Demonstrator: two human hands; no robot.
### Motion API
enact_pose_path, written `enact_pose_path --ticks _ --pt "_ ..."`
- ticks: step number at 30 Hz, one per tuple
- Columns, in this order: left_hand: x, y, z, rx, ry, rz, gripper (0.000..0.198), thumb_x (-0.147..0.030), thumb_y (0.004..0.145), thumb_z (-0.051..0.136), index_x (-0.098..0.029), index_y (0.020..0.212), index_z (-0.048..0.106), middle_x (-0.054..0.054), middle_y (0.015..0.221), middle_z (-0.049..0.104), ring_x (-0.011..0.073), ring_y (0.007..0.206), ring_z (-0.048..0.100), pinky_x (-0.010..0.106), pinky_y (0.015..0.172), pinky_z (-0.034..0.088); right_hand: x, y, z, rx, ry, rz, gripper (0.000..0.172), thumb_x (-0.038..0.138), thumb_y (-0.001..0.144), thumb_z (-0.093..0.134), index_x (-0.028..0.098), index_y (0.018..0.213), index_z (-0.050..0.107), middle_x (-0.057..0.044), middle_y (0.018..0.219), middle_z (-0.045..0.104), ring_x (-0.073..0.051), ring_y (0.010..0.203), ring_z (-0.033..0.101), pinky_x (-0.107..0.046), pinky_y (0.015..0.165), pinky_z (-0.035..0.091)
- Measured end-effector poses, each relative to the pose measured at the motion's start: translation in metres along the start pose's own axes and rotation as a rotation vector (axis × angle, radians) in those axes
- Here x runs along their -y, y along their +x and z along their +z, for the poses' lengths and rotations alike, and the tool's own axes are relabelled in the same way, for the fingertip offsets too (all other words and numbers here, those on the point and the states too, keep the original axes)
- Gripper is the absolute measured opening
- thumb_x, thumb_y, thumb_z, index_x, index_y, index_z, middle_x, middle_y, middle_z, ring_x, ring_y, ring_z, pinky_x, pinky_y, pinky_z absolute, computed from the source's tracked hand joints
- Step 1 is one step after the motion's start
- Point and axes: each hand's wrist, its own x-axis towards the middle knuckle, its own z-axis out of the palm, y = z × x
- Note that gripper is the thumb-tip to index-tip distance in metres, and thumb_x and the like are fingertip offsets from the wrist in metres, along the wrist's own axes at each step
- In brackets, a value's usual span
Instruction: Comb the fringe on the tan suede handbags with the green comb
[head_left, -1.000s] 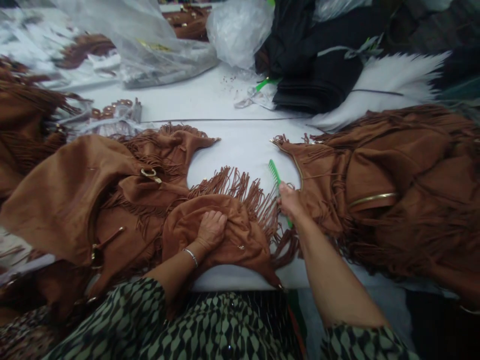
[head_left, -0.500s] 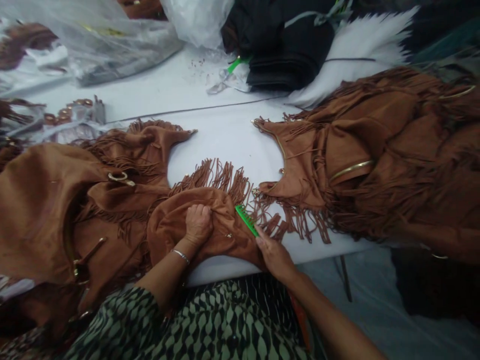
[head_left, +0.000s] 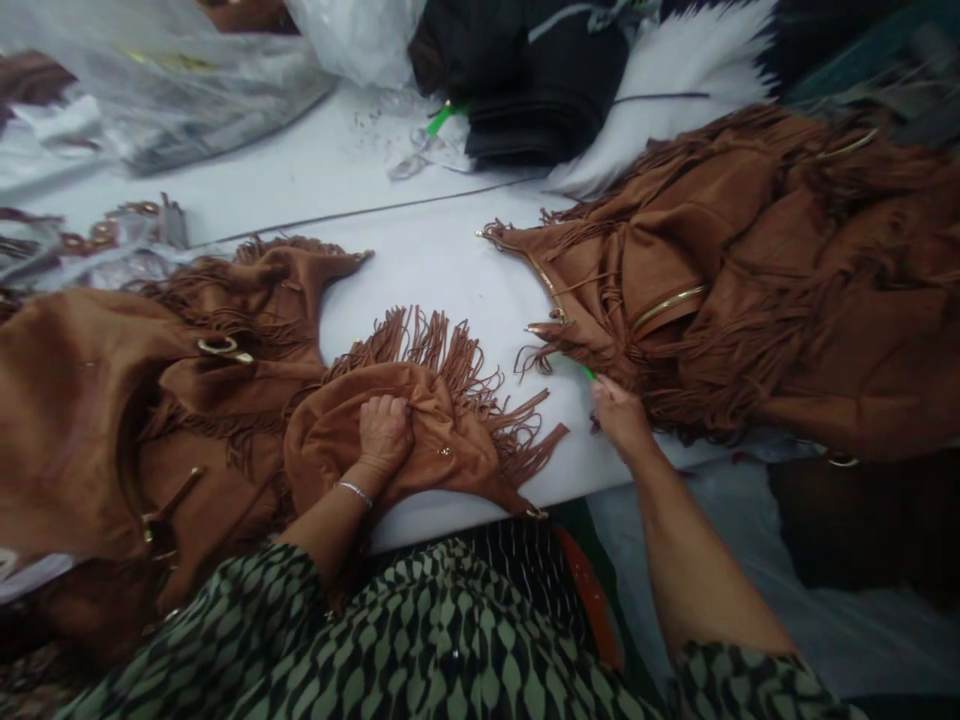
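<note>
A brown suede-like bag with long fringe (head_left: 322,410) lies flat in front of me, its strands fanned out towards the far side and the right. My left hand (head_left: 385,432) is closed on a fold of its fabric and presses it against the table. Farther right, my right hand (head_left: 621,415) grips a green comb (head_left: 589,372). Only a small bit of the comb shows; the rest is hidden by the hand and the fringe of the right-hand bags (head_left: 660,250).
More brown bags (head_left: 67,400) are heaped on the left of the white table (head_left: 427,230). Clear plastic wrapping (head_left: 217,100), folded black material (head_left: 532,90) and a white sheet with a jagged edge (head_left: 690,60) lie along the back. A thin dark cord (head_left: 375,208) crosses the table.
My right hand has moved right with the comb, from the near bag's fringe to the edge of the right-hand bags. My left hand stays on the near bag. The whole view has shifted slightly.
</note>
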Motion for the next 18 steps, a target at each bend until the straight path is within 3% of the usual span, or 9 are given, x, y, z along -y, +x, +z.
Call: enact_pose_path --ticks 2,5,8,10,12,13,15,18 --pt "0.001 -0.001 0.0 -0.005 0.0 -0.004 0.019 -0.02 0.087 0.041 -0.015 0.079 0.057 0.011 0.076 0.052 0.0257 0.077 0.044 0.036 0.069 0.028 0.0 -0.01 -0.017 0.08 0.079 0.045 0.058 0.047 0.089 0.034 0.016 0.138 0.041 -0.004 0.06 0.057 -0.015 0.039 0.043 -0.027 0.037 0.035" --pt "0.001 -0.001 0.0 0.005 -0.023 -0.009 0.02 -0.021 0.088 0.04 -0.015 0.079 0.057 0.011 0.077 0.053 0.0258 0.078 0.044 0.036 0.07 0.028 -0.004 -0.049 -0.02 0.26 0.21 0.129 0.064 0.051 0.086 0.038 0.017 0.141 0.038 0.003 0.048 0.045 -0.011 0.03 0.028 -0.024 0.031 0.02" --pt "-0.001 0.0 -0.002 0.025 -0.039 -0.014 0.021 -0.02 0.088 0.04 -0.015 0.079 0.057 0.011 0.076 0.053 0.0259 0.079 0.044 0.036 0.07 0.028 -0.008 -0.099 0.012 0.315 0.187 0.067 0.065 0.054 0.086 0.038 0.017 0.139 0.041 0.001 0.051 0.053 -0.016 0.04 0.047 -0.026 0.038 0.037" --pt "-0.002 0.001 -0.004 0.039 -0.045 -0.02 0.02 -0.021 0.088 0.04 -0.015 0.079 0.058 0.011 0.076 0.053 0.026 0.079 0.045 0.036 0.069 0.028 -0.011 -0.124 0.043 0.309 0.12 -0.08 0.061 0.054 0.089 0.033 0.019 0.138 0.044 -0.006 0.081 0.068 -0.021 0.073 0.064 -0.031 0.063 0.051" --pt "-0.003 0.001 -0.005 0.045 -0.05 -0.025 0.021 -0.021 0.088 0.04 -0.015 0.079 0.057 0.011 0.076 0.053 0.0262 0.08 0.045 0.036 0.07 0.028 -0.015 -0.137 0.069 0.311 0.012 -0.191 0.058 0.05 0.092 0.027 0.021 0.139 0.042 -0.007 0.117 0.063 -0.022 0.104 0.06 -0.033 0.085 0.049" --pt "-0.003 0.001 -0.005 0.044 -0.05 -0.026 0.021 -0.021 0.088 0.04 -0.015 0.079 0.057 0.011 0.076 0.053 0.0263 0.08 0.045 0.037 0.07 0.028 -0.018 -0.139 0.077 0.316 -0.053 -0.208 0.056 0.048 0.093 0.025 0.022 0.139 0.042 -0.006 0.126 0.059 -0.021 0.111 0.057 -0.032 0.089 0.047" --pt "-0.002 0.001 -0.005 0.041 -0.045 -0.022 0.021 -0.021 0.088 0.039 -0.015 0.08 0.057 0.011 0.077 0.053 0.0268 0.081 0.045 0.037 0.07 0.028 -0.022 -0.136 0.081 0.29 -0.216 -0.191 0.052 0.043 0.095 0.021 0.026 0.141 0.039 -0.005 0.126 0.058 -0.02 0.107 0.059 -0.032 0.087 0.047" --pt "-0.001 0.0 -0.004 0.042 -0.049 -0.014 0.021 -0.022 0.088 0.039 -0.015 0.08 0.057 0.012 0.078 0.053 0.0271 0.081 0.045 0.037 0.07 0.029 -0.027 -0.125 0.066 0.207 -0.492 -0.156 0.05 0.041 0.096 0.023 0.029 0.142 0.036 -0.007 0.111 0.067 -0.022 0.09 0.066 -0.034 0.078 0.049"
